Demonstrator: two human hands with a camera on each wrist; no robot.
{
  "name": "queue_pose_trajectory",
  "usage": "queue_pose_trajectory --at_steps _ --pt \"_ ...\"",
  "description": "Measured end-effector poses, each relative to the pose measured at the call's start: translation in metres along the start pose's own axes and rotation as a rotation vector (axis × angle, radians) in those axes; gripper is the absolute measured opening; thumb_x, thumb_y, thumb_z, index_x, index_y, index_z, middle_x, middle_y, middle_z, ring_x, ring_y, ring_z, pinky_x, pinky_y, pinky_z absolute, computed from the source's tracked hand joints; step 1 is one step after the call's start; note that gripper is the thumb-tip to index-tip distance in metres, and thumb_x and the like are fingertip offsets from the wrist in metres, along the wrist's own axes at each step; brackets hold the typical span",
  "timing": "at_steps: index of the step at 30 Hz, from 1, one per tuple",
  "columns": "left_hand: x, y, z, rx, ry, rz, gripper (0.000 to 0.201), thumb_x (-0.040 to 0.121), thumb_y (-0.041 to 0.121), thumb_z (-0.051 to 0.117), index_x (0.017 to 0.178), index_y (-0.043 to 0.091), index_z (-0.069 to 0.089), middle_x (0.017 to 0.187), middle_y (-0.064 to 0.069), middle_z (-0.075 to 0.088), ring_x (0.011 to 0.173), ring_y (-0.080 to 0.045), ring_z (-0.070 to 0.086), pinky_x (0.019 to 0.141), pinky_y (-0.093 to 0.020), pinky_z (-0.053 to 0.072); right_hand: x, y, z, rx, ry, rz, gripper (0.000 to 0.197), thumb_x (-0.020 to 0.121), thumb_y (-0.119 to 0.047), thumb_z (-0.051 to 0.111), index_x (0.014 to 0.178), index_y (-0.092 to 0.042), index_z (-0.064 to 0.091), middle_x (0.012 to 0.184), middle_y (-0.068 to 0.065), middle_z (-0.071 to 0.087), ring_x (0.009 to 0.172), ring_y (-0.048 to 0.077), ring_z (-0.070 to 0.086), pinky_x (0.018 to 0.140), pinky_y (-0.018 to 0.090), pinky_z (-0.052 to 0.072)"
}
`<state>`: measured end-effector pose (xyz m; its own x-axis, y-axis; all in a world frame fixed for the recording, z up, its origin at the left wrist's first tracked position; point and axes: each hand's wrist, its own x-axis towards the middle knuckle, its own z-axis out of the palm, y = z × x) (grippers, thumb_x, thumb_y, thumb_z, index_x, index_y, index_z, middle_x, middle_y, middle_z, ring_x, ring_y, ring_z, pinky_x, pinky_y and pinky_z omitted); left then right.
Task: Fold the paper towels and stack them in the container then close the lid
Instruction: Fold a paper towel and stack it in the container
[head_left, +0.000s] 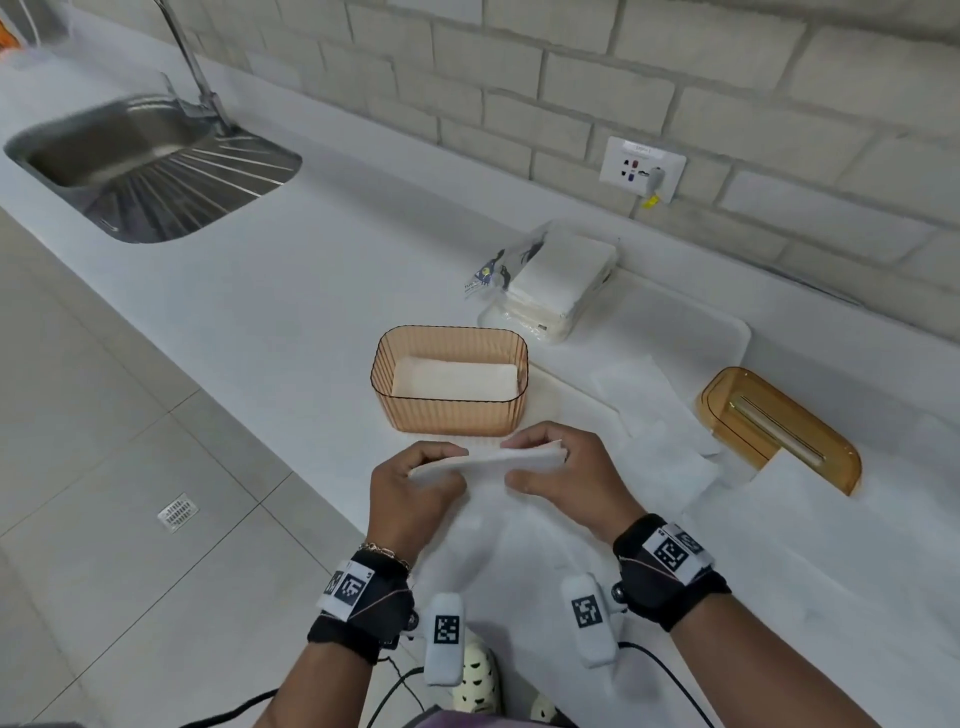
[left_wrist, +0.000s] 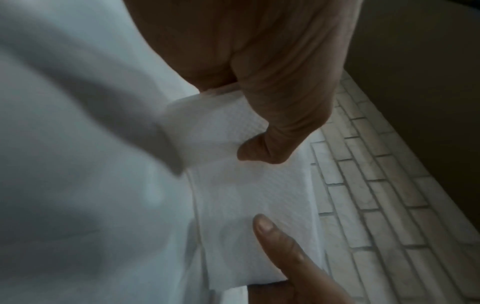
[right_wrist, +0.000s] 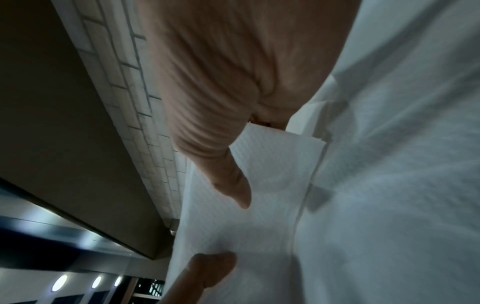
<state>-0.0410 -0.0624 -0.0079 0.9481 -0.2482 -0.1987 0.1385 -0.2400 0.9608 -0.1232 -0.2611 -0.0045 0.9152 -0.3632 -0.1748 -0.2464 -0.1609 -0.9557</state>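
Above the near edge of the white countertop (head_left: 311, 270), one folded white paper towel (head_left: 488, 460) is held level between two hands. Its left end is pinched by the left hand (head_left: 415, 488), thumb below and curled fingers above; its right end is gripped likewise by the right hand (head_left: 566, 478). In the wrist views each thumb is seen pressed flat against the towel's embossed face. Just beyond the hands, one ribbed, translucent amber plastic container (head_left: 449, 382) stands open, with a stack of folded white towels (head_left: 454, 379) lying inside; their number cannot be told. One amber lid (head_left: 779, 428) with a slot lies apart to the right, partly overlapped by loose unfolded white sheets (head_left: 670, 457). One opened plastic pack of white towels (head_left: 550, 283) rests farther back, near the brick wall. One steel sink (head_left: 150, 166) is set in the counter at far left.
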Motion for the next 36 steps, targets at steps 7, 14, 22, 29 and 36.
queue_pose_trajectory --at_steps 7,14,22,29,36 --pt "0.006 -0.008 -0.003 0.047 -0.079 0.018 0.024 0.076 0.001 0.088 0.084 0.023 0.082 0.081 0.011 0.080 0.070 0.001 0.071 0.063 -0.013 0.054 -0.001 0.009 -0.001 -0.036 0.027 0.033 0.023 0.076 -0.014 0.094 0.092 -0.025 0.083 0.096 -0.006 0.080 0.090 0.018 0.076 0.082 0.030 0.061" --pt "0.017 0.016 -0.019 0.145 -0.125 0.008 0.020 0.076 0.030 0.093 0.092 0.022 0.083 0.084 0.008 0.082 0.076 -0.008 0.077 0.071 -0.028 0.061 0.004 -0.006 -0.020 -0.022 0.044 0.027 0.017 0.081 -0.023 0.091 0.095 -0.019 0.081 0.091 -0.005 0.081 0.086 0.010 0.076 0.082 0.028 0.060" --pt "0.087 0.087 -0.041 0.132 0.028 0.097 0.008 0.097 0.014 0.071 0.098 0.020 0.077 0.097 -0.006 0.079 0.076 -0.025 0.074 0.067 -0.033 0.061 0.006 -0.020 -0.102 -0.786 -0.179 0.108 0.079 0.057 -0.044 0.100 0.128 -0.046 0.066 0.133 -0.021 0.063 0.129 0.008 0.049 0.112 0.033 0.042" --pt "0.141 0.095 -0.019 0.590 -0.147 -0.049 0.014 0.088 0.006 0.060 0.091 0.004 0.074 0.085 -0.016 0.079 0.075 -0.030 0.079 0.083 -0.041 0.061 0.023 -0.015 -0.109 -1.261 -0.328 0.031 0.078 0.070 -0.044 0.093 0.139 -0.039 0.057 0.123 -0.015 0.065 0.119 0.013 0.045 0.108 0.028 0.022" --pt "0.152 0.085 -0.002 0.856 -0.123 -0.088 0.012 0.090 0.004 0.064 0.100 -0.002 0.067 0.105 -0.018 0.068 0.097 -0.036 0.062 0.080 -0.035 0.049 0.024 -0.019 -0.117 -1.194 -0.298 0.113 0.027 0.084 -0.037 0.084 0.108 -0.032 0.075 0.115 -0.013 0.072 0.113 0.014 0.058 0.104 0.031 0.034"
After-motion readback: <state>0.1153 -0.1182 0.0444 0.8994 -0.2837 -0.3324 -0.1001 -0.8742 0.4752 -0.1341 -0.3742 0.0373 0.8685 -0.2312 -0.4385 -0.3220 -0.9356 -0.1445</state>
